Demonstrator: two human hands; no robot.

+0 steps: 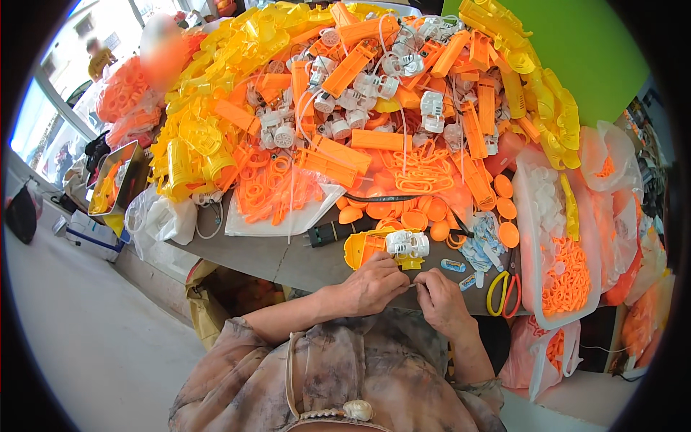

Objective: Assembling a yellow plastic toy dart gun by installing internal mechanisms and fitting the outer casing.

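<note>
At the table's near edge lies a yellow plastic shell (353,250) with an orange part in it. A white plastic mechanism (407,244) sits on its right side. My left hand (373,285) is closed just below the shell, its fingers curled and partly hidden from above. Close by on the right, my right hand (440,298) pinches with thumb and forefinger. A thin pale strand (412,285), perhaps a tube or wire, shows between the two hands. Whether the left fingers also grip it is hard to make out.
A large heap of orange battery-box-like parts (350,67), white mechanisms and yellow shells (193,160) covers the table. Scissors (504,294) with yellow and red handles, small blue-white labels (481,245) and a bin (576,315) of orange pieces are on the right.
</note>
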